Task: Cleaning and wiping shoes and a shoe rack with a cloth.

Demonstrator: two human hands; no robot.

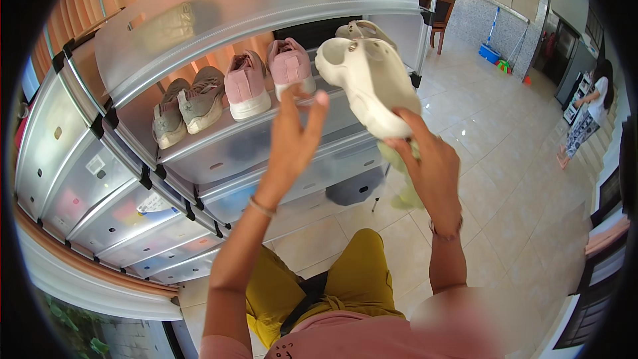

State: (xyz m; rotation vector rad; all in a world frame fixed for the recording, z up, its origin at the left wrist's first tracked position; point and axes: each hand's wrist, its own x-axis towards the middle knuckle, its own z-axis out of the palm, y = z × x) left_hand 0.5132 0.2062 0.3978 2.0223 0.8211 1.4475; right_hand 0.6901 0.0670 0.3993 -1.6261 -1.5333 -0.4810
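A cream clog point(376, 87) is held by its heel in my right hand point(431, 164), its toe end pointing away towards the shelf. A pale green cloth point(408, 192) shows behind and below that hand; whether the fingers hold it too is hidden. Beyond the held clog, its mate, another cream clog point(374, 30), is partly covered. My left hand point(299, 134) holds nothing, thumb and fingers apart, in front of the pink sneakers point(247, 85). To their left, grey sneakers point(199, 99) stand on the same open level of the shoe rack point(199, 157).
A raised translucent flap point(259, 0) overhangs the open level. Closed translucent compartments point(99, 179) extend to the left. On the tiled floor point(488, 159) at right, a person point(593, 104) stands far off. A blue bucket point(489, 53) and wooden chair point(441, 20) are at the back.
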